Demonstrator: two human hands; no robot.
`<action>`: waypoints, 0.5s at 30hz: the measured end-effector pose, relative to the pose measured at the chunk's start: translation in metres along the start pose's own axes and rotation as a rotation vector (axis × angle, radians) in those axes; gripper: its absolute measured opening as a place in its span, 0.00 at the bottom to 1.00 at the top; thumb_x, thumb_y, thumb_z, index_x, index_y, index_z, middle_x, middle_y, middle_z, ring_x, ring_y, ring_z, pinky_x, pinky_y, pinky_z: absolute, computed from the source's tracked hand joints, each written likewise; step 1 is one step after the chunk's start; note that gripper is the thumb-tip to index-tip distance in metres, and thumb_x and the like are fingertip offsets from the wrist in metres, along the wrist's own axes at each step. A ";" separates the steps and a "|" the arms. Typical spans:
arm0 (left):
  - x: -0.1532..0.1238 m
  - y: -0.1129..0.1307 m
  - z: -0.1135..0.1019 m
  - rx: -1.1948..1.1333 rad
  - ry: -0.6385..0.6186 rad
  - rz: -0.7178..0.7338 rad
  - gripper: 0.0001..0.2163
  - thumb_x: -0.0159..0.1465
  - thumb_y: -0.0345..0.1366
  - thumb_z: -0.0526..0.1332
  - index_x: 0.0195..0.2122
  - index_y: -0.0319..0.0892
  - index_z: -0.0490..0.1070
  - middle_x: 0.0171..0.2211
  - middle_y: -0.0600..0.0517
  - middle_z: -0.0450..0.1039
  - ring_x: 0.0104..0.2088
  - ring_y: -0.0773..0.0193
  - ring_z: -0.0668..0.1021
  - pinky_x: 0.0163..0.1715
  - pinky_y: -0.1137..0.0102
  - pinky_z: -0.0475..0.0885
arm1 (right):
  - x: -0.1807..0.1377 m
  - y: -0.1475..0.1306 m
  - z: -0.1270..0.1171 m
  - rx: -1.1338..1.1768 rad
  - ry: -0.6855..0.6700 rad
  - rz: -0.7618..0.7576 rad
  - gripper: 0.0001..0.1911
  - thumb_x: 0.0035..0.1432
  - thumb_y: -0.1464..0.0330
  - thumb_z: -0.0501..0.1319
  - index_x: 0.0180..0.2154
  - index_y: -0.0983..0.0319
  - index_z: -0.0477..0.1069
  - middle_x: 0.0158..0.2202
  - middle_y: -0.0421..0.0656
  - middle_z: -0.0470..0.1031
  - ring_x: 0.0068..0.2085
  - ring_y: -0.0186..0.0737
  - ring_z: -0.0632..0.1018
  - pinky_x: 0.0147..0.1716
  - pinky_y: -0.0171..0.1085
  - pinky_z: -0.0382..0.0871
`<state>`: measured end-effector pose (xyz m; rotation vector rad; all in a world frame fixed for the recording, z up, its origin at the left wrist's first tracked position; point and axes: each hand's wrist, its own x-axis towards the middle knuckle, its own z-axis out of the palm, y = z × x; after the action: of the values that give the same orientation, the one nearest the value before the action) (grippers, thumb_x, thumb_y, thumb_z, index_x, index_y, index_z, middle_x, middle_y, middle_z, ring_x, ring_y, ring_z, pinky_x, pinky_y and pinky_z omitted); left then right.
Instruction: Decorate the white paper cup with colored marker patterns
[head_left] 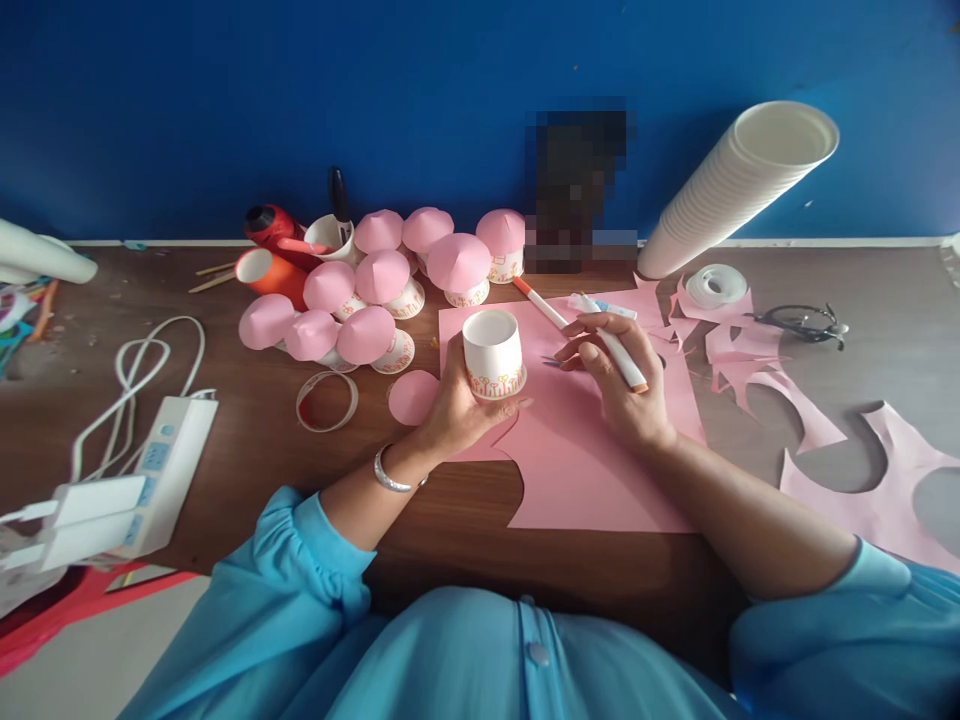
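Observation:
My left hand [469, 408] is closed around a small white paper cup [492, 345], held upside down with its base up. Orange and yellow flowers and stems are drawn around the band near its rim. To its right, my right hand [626, 395] grips a white marker [619, 352] with an orange end, slanting across the fingers. Beneath both hands lies a pink paper sheet [600, 480] with curved pieces cut from its edge. An orange-capped marker [541, 303] and a clear and blue item [611, 308] rest on the sheet. A thin pointed tip shows by my right fingertips.
Several decorated cups with pink paper cones [459, 264] stand at the back left. A tape roll [327, 401] and pink disc [414, 397] lie nearer. Rightward are a cup stack [739, 190], white roll [716, 287], glasses [806, 322] and paper scraps [795, 400]. A power strip [169, 475] sits left.

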<state>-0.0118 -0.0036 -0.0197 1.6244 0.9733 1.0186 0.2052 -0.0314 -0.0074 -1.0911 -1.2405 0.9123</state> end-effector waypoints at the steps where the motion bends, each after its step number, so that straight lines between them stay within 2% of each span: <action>1: 0.000 0.000 0.000 -0.013 -0.002 -0.012 0.38 0.55 0.49 0.76 0.59 0.48 0.55 0.57 0.42 0.66 0.56 0.50 0.75 0.56 0.54 0.75 | 0.000 0.000 0.000 0.011 -0.002 0.005 0.13 0.69 0.57 0.64 0.51 0.55 0.71 0.48 0.42 0.77 0.39 0.37 0.83 0.39 0.40 0.84; 4: -0.001 0.000 -0.001 -0.015 0.014 -0.019 0.38 0.54 0.49 0.77 0.58 0.47 0.56 0.57 0.42 0.66 0.57 0.50 0.74 0.57 0.54 0.74 | 0.000 0.002 0.000 0.042 -0.003 0.013 0.14 0.70 0.56 0.63 0.51 0.54 0.71 0.48 0.42 0.77 0.39 0.37 0.83 0.39 0.40 0.83; 10: 0.002 -0.002 -0.001 0.165 -0.004 0.006 0.32 0.57 0.42 0.75 0.59 0.44 0.62 0.56 0.41 0.70 0.58 0.48 0.75 0.63 0.47 0.68 | 0.000 0.005 0.000 0.068 -0.027 -0.006 0.13 0.71 0.56 0.62 0.51 0.54 0.72 0.46 0.41 0.76 0.38 0.35 0.82 0.40 0.39 0.82; 15: 0.003 -0.003 0.002 0.297 -0.008 0.087 0.39 0.52 0.41 0.79 0.59 0.45 0.58 0.57 0.41 0.69 0.59 0.47 0.76 0.62 0.48 0.71 | 0.002 0.003 0.000 0.072 -0.019 -0.006 0.14 0.70 0.55 0.63 0.50 0.55 0.72 0.46 0.41 0.76 0.38 0.34 0.81 0.39 0.38 0.82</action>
<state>-0.0094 -0.0008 -0.0226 1.9271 1.0962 0.9581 0.2054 -0.0291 -0.0098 -1.0235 -1.2167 0.9582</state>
